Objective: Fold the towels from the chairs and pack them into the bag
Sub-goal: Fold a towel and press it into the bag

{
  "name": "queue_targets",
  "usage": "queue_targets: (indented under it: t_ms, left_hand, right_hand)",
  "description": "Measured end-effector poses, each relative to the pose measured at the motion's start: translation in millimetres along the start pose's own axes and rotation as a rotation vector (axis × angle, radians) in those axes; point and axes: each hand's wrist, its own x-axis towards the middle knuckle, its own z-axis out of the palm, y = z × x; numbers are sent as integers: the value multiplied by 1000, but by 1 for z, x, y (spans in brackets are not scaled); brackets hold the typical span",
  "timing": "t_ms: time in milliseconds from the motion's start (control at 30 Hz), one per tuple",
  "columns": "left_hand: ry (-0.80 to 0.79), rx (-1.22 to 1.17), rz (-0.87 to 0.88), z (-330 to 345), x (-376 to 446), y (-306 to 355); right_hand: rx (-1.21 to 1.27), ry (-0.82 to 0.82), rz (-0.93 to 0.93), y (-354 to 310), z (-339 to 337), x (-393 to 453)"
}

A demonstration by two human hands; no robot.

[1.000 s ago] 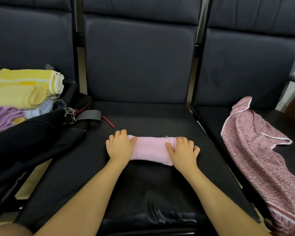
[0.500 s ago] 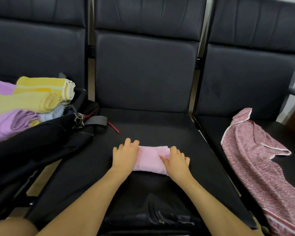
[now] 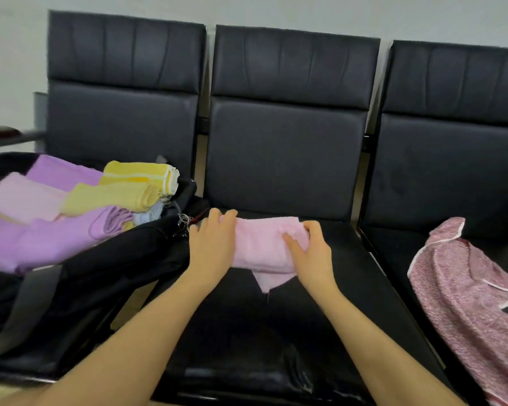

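On the left chair a black bag lies open, filled with folded towels in purple, pale pink and yellow, their rolled ends facing the middle chair. A key ring hangs at the bag's near edge.

On the middle chair's seat, the person holds a folded pink towel between both hands. It is a soft pale pink, folded into a thick, slightly rumpled bundle, with its long axis running left to right across the seat. One loose corner hangs down from its lower edge, pointing toward the person. The left hand lies over the towel's left end with fingers spread and curled over the far edge. The right hand grips the right end, thumb on top and fingers wrapped round the fabric.

On the right chair an unfolded mottled pink towel with white edging lies draped over the seat toward its front edge.
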Motion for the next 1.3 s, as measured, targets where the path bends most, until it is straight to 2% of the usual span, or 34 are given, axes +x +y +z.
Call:
queue_targets:
  t_ms: [233,367,567,833,1067,1300]
  left_hand:
    - [92,78,-89,-58,39,-73]
    - [109,98,-149,-76,63,-125]
    - [109,75,-196,-89,96,-210]
    - [149,48,-282,-86,126,-337]
    - [129,9,-364,-74,137,-422]
    - [111,2,-385,-68,142,-473]
  right_hand:
    - [150,26,-133,-87,58,24]
    - [133,8,-159,-131,108,43]
    - [189,-75,-216,-183,184,68]
    - [391,-230,-362,-232,300,84]
    - [227,-264,-362,-250,395,88]
    - [94,-332,-356,-245,424,70]
